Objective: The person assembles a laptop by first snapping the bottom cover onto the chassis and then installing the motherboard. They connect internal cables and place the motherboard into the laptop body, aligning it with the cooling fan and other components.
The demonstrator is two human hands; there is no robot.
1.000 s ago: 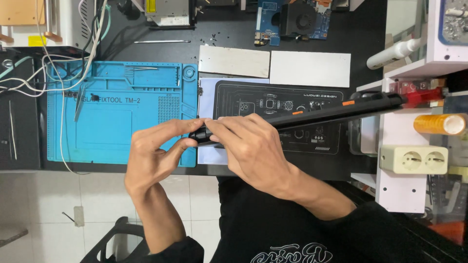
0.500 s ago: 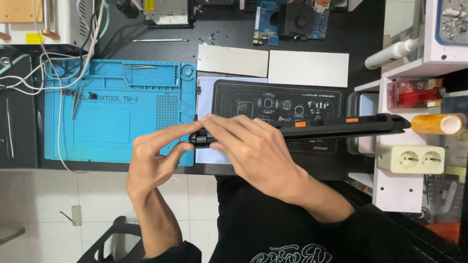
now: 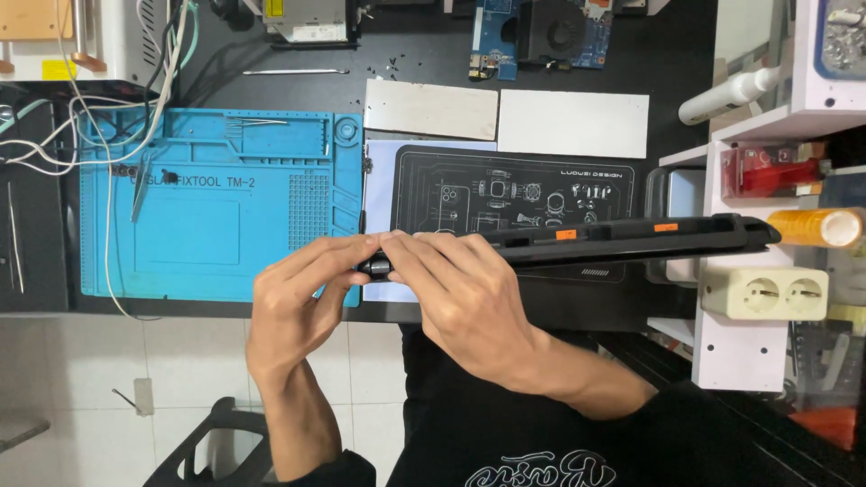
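Black slim device (image 3: 622,242), long and flat, seen edge-on, held level above the bench (image 3: 686,63). It spans from mid-frame to the white shelf unit (image 3: 722,343) on the right; its far end sits just in front of the shelf edge.

Around it:
- black printed mat (image 3: 505,194) directly underneath, partly hidden by the device
- blue silicone repair mat (image 3: 216,216) to the left, tweezers (image 3: 140,185) lying on it, white cables (image 3: 54,149) trailing over its left side
- two pale rectangular plates (image 3: 505,113) side by side behind the black mat
- circuit board with fan (image 3: 541,32) at the top edge
- white double socket (image 3: 767,293), orange roll (image 3: 816,227) and red box (image 3: 767,171) on the shelves at right, white bottle (image 3: 731,95) above

Hands:
- Both meet at the device's left end.
- Left hand (image 3: 293,311) comes up from below, fingers clamped on the rounded end cap, thumb on top.
- Right hand (image 3: 465,298) crosses over from the right, wrist bent, fingers closed on the device's edge just beside the left fingertips, touching them.
- The hands cover the end itself, so the contact detail there can't be made out.
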